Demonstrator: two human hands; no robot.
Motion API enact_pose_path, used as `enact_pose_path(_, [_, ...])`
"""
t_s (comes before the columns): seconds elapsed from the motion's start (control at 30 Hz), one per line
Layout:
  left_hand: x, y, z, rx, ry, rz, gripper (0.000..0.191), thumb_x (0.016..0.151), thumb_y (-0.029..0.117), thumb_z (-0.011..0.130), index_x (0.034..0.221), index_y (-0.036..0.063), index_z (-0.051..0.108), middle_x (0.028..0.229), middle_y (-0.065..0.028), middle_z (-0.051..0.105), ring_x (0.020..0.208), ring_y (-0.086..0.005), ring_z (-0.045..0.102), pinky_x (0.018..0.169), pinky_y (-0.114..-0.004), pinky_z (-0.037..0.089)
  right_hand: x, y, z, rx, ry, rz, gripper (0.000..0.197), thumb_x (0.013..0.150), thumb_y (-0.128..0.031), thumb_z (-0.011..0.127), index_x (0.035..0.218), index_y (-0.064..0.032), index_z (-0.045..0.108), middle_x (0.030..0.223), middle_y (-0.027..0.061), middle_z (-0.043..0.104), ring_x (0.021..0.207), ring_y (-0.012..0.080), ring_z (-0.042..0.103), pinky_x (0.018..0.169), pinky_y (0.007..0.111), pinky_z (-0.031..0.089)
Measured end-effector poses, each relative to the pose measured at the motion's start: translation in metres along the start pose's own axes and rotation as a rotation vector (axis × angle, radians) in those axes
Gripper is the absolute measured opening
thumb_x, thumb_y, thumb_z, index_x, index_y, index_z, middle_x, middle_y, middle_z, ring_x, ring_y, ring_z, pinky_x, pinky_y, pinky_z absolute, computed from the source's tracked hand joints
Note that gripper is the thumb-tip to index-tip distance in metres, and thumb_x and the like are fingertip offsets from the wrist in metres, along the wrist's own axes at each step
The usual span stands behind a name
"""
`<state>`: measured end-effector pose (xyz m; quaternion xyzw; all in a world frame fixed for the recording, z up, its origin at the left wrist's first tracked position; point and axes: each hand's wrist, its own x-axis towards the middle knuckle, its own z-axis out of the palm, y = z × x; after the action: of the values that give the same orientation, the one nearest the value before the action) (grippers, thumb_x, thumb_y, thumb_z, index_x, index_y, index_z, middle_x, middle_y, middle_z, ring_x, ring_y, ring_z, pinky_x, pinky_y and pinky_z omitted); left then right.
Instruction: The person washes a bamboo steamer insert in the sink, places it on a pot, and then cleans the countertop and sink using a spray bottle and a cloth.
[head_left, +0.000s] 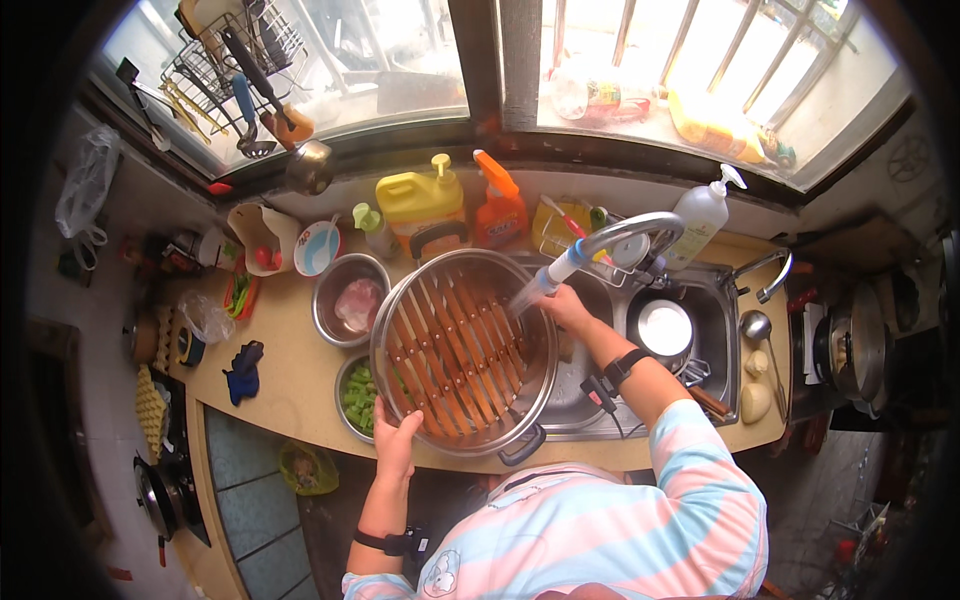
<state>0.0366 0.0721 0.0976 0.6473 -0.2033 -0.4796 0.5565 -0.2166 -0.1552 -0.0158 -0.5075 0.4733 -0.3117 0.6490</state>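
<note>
A large stainless steel pot (546, 375) with black handles spans the counter and the sink's left edge. Inside it lies a wooden slatted steamer rack (457, 352). My left hand (396, 435) grips the pot's lower left rim, thumb over the edge. At the right rim, my right hand (564, 307) also holds the pot, its fingers partly hidden beside the faucet nozzle (559, 271). Water sprays from that nozzle into the pot. Left of the pot are a metal bowl with raw meat (357, 304) and a bowl of cut green vegetables (360, 397), partly covered by the pot.
The double sink (577, 401) holds a white-bottomed pan (664, 328) in its right basin. Behind stand a yellow jug (420, 196), an orange spray bottle (501, 214) and a pump bottle (696, 221). A ladle (757, 327) and peeled pieces of food (755, 403) lie at the right.
</note>
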Motion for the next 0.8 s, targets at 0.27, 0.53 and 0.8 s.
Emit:
enact_pose_path(0.27, [-0.015,-0.034,0.012,-0.226,0.037,-0.041,0.064,0.074,0.000,0.056,0.131,0.0035,0.027,0.112,-0.0051,0.040,0.105,-0.0173,0.042,0.092,-0.031,0.033,-0.063,0.042,0.003,0.189,-0.022,0.120,0.043,0.075,-0.011,0.064,0.114,-0.0011,0.048,0.102,0.0067,0.057,0.092,0.0146,0.054,0.083,0.029,0.042])
enact_pose_path(0.53, [-0.032,-0.046,0.013,-0.212,-0.029,0.096,0.069,0.082,0.011,0.057,0.136,0.0029,0.016,0.137,-0.0113,0.023,0.125,-0.0226,0.026,0.102,-0.034,0.021,-0.076,0.053,0.009,0.166,-0.016,0.192,0.027,0.077,-0.009,0.059,0.103,-0.0017,0.053,0.090,0.0042,0.057,0.081,0.0121,0.052,0.072,0.026,0.043])
enact_pose_path(0.8, [0.038,0.036,-0.014,0.083,0.049,0.342,0.059,0.088,0.026,0.051,0.134,0.0003,0.023,0.135,-0.0155,0.029,0.124,-0.0225,0.030,0.102,-0.033,0.023,-0.057,0.058,-0.002,-0.068,-0.151,0.280,0.023,0.085,-0.023,0.056,0.095,-0.0029,0.056,0.084,0.0004,0.054,0.076,0.0098,0.047,0.069,0.027,0.042])
